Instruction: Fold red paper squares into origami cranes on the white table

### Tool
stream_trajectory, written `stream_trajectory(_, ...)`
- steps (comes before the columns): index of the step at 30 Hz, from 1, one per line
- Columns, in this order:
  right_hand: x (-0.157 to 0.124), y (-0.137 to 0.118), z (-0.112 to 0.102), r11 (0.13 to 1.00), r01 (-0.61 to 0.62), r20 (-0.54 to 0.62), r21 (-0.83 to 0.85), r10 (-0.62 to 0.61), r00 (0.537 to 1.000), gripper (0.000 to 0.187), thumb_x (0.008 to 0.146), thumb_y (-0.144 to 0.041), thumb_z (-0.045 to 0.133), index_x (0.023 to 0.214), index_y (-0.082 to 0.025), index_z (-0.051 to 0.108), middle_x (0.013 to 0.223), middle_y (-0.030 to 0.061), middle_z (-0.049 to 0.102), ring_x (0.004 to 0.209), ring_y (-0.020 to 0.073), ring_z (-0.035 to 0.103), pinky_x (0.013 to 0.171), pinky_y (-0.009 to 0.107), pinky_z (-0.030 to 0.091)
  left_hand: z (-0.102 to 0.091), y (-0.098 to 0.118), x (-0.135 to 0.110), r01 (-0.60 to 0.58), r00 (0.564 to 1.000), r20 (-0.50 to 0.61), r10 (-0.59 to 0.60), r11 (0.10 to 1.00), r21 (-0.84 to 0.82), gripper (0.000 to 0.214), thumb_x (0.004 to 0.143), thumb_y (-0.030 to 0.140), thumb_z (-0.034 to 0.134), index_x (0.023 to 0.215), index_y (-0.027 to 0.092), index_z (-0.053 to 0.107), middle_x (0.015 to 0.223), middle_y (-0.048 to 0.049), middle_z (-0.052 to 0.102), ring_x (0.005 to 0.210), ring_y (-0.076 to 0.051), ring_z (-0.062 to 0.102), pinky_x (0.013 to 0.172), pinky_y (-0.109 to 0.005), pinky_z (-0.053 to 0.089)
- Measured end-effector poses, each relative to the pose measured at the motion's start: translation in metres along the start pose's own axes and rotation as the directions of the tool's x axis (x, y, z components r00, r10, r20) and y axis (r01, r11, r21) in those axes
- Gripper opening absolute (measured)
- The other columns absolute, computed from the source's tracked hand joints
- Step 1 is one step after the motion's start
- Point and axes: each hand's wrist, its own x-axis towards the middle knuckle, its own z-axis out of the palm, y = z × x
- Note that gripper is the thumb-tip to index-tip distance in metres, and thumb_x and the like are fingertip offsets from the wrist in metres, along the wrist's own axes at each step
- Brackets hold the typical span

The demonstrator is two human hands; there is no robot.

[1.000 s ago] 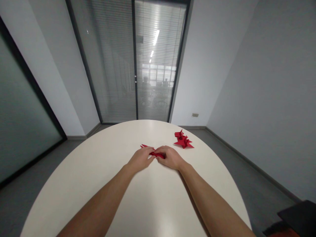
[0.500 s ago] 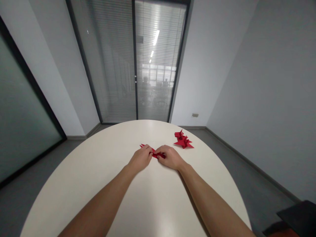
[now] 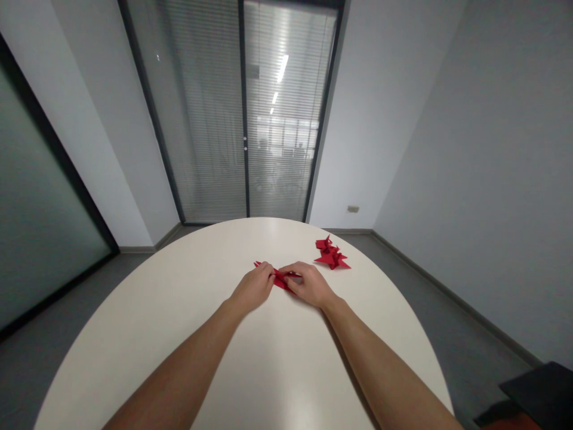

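Between my hands, just above or on the tabletop, is a folded piece of red origami paper (image 3: 280,279). My left hand (image 3: 253,288) is closed on its left part, and narrow red points stick out beyond the fingers. My right hand (image 3: 310,284) grips the right part, thumb below and fingers curved over the top. A fold stands partly open near the right thumb. My fingers hide much of the paper. Finished-looking red origami cranes (image 3: 331,255) sit in a small cluster beyond my right hand.
The round white table (image 3: 179,310) fills the lower view. A glass door with blinds (image 3: 282,179) stands behind it. A dark object with an orange-red part (image 3: 539,391) is at the lower right, beside the table. A wall socket (image 3: 353,209) shows low on the wall.
My right fingers have shifted and straightened a little on the paper, and more of its red surface shows between my hands. My left hand keeps its hold. The cranes stay put.
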Motion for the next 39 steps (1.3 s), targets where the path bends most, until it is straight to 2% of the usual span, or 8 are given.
stream_trajectory(5, -0.0002, 0.0013, -0.0002, 1.0, 0.009, -0.031, -0.001, -0.009, 0.999, 0.025, 0.086, -0.013, 0.064, 0.108, -0.021, 0.074, 0.108, 0.0063, 0.077, 0.096, 0.0206, 0.071, 0.09, 0.033, 0.053, -0.0001, 0.0007, 0.0004, -0.016, 1.0, -0.01, 0.015, 0.999, -0.031, 0.015, 0.093, 0.014, 0.049, 0.097, 0.019, 0.062, 0.1, -0.0067, 0.067, 0.092, -0.022, 0.064, 0.086, -0.034, 0.049)
stream_trajectory(12, -0.0017, 0.0067, 0.0008, 0.999, -0.036, -0.038, 0.02, 0.037, 0.999, 0.024, 0.09, -0.021, 0.065, 0.113, -0.021, 0.072, 0.11, 0.0064, 0.077, 0.096, 0.0211, 0.071, 0.09, 0.034, 0.054, 0.0021, -0.0027, 0.0007, -0.042, 0.998, -0.041, 0.038, 0.994, -0.098, 0.018, 0.095, 0.013, 0.045, 0.096, 0.019, 0.062, 0.096, -0.0062, 0.067, 0.092, -0.022, 0.063, 0.088, -0.036, 0.048)
stream_trajectory(20, -0.0022, 0.0092, 0.0041, 0.994, -0.065, -0.049, 0.084, 0.07, 0.996, 0.025, 0.089, -0.024, 0.068, 0.114, -0.021, 0.072, 0.106, 0.0064, 0.077, 0.094, 0.021, 0.073, 0.088, 0.033, 0.055, 0.0019, -0.0017, 0.001, -0.038, 0.999, -0.041, 0.033, 0.991, -0.132, 0.017, 0.095, 0.013, 0.046, 0.095, 0.019, 0.061, 0.096, -0.0065, 0.068, 0.091, -0.022, 0.063, 0.086, -0.036, 0.048)
stream_trajectory(28, -0.0012, 0.0079, 0.0044, 0.997, -0.033, 0.011, 0.076, 0.032, 0.999, 0.02, 0.088, -0.021, 0.068, 0.106, -0.024, 0.075, 0.104, 0.0043, 0.077, 0.094, 0.0206, 0.071, 0.088, 0.033, 0.054, 0.0033, -0.0032, 0.0008, -0.072, 0.997, -0.037, 0.068, 0.989, -0.126, 0.016, 0.095, 0.013, 0.045, 0.093, 0.02, 0.06, 0.094, -0.0053, 0.067, 0.089, -0.021, 0.063, 0.086, -0.034, 0.047)
stream_trajectory(39, -0.0012, 0.0061, 0.0038, 0.997, -0.017, 0.041, 0.072, 0.014, 0.999, 0.019, 0.089, -0.023, 0.068, 0.106, -0.024, 0.076, 0.103, 0.005, 0.077, 0.092, 0.0204, 0.07, 0.086, 0.032, 0.053, 0.0033, -0.0023, 0.0009, -0.056, 0.998, -0.034, 0.052, 0.99, -0.129, 0.016, 0.095, 0.015, 0.045, 0.092, 0.021, 0.06, 0.092, -0.0051, 0.067, 0.086, -0.021, 0.062, 0.079, -0.033, 0.046)
